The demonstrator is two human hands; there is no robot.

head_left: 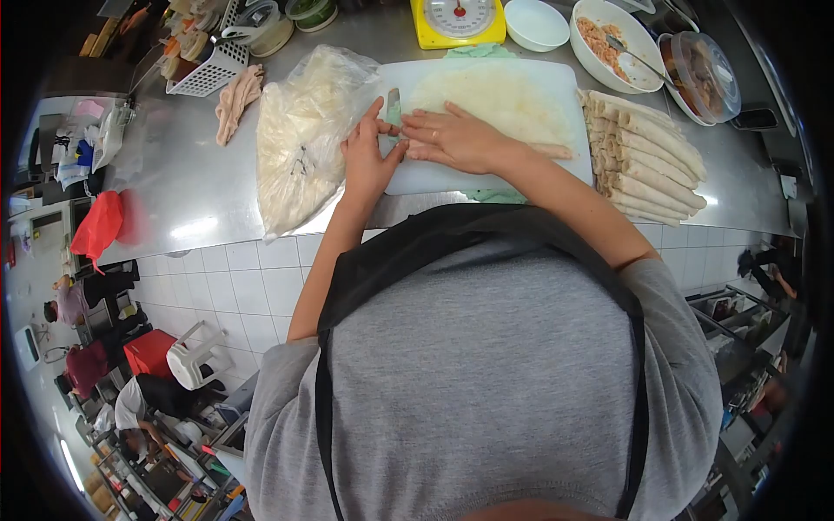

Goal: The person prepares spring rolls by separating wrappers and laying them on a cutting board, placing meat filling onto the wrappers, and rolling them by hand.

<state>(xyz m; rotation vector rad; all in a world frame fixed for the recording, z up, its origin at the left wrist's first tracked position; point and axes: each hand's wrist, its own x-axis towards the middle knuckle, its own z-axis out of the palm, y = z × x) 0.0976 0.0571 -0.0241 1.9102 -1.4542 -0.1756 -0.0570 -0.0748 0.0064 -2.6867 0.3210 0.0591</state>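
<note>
A white cutting board (486, 178) lies in front of me, with a thin pale sheet (486, 91) spread over it. My right hand (452, 141) lies palm down near the board's left part, fingers spread, over the left end of a filled roll (552, 150) at the sheet's near edge. Just left of it, my left hand (369, 148) is at the board's left edge, fingers apart, its fingertips close to those of my right hand. A plastic bag of pale sheets (304, 139) sits left of my left hand. A short flat tool (393, 104) lies beyond my fingertips.
Stacked long rolls (647, 156) lie right of the board. Behind are a yellow scale (459, 35), a white bowl (537, 24), a bowl of orange filling (599, 43) with a spoon, and a lidded container (699, 74). A cloth (236, 102) and white basket (213, 74) are at left.
</note>
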